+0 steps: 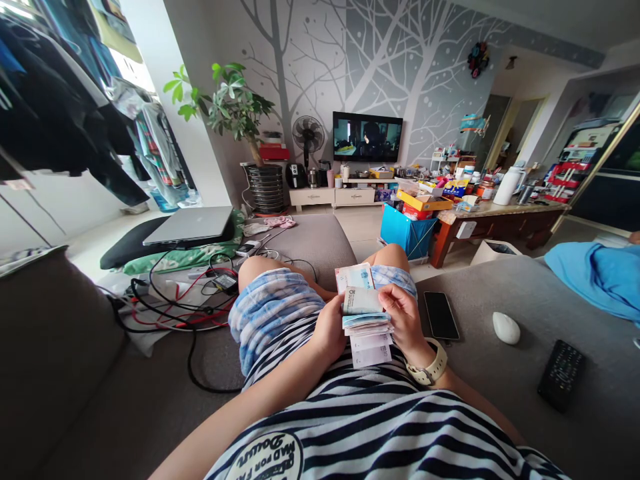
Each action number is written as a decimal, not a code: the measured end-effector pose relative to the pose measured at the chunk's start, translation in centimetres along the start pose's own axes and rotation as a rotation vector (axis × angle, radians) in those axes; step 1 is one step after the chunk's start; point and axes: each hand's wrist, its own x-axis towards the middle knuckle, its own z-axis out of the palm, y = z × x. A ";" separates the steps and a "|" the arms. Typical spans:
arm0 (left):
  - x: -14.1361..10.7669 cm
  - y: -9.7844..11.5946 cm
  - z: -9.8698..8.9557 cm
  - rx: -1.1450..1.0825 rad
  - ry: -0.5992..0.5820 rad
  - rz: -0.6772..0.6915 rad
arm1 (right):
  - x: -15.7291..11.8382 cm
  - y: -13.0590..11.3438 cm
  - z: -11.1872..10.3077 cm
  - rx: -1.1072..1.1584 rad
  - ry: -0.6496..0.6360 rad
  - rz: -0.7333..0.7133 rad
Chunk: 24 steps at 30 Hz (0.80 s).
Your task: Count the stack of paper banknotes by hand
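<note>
A stack of banknotes (367,325) is held over my lap, its notes fanned toward me and away from me. My left hand (331,328) is closed on the stack's left edge. On the right side, my right hand (401,313) pinches the upper part, thumb and fingertips against a greyish note (361,301). A bluish-pink note (355,277) sticks out beyond it, and pale purple notes (371,352) hang at the near end. A cream watch (429,365) is on my right wrist.
On the sofa to my right lie a black phone (441,315), a white mouse (507,328), a remote control (562,373) and blue cloth (595,273). Tangled cables (193,307) and a laptop (190,225) are at left. A cluttered table (500,213) stands ahead right.
</note>
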 end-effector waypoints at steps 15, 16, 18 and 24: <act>-0.5 0.3 0.3 0.010 -0.006 -0.003 | -0.3 0.0 -0.1 0.059 -0.034 -0.016; -0.6 0.3 0.3 0.006 0.003 -0.014 | -0.3 0.1 -0.2 0.061 -0.036 -0.015; -0.9 0.5 0.5 0.001 0.033 -0.038 | -0.4 0.2 -0.2 0.066 -0.039 -0.011; -1.1 0.8 1.0 0.016 0.144 -0.089 | -0.3 0.4 -0.2 0.119 -0.053 -0.003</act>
